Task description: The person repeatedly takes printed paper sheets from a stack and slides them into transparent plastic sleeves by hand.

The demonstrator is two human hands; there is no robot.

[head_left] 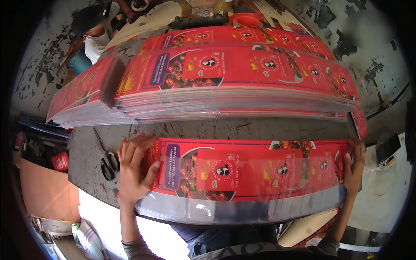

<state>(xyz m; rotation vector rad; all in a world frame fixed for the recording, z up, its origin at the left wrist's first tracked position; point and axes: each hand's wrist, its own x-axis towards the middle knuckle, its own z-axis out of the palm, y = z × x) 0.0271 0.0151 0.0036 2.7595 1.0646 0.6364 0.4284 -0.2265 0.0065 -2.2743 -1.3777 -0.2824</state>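
A long red printed sheet (pixel 255 171) with panda logos lies flat near the table's front edge, over clear plastic (pixel 242 210) that shows along its near side. My left hand (pixel 136 167) rests on the sheet's left end, fingers apart and thumb on the print. At the right end, my right hand (pixel 354 162) lies along the edge with its fingers stretched out. Neither hand is closed round anything. Behind the sheet stands a thick stack of similar red sheets (pixel 242 71) in plastic, with a smaller stack (pixel 82 91) to its left.
Black-handled scissors (pixel 109 165) lie on the dark table (pixel 86 151) left of my left hand. A red tape roll (pixel 246 20) sits behind the stacks. Another person (pixel 96 43) is at the back left. A small red strip (pixel 359 123) hangs at the big stack's right end.
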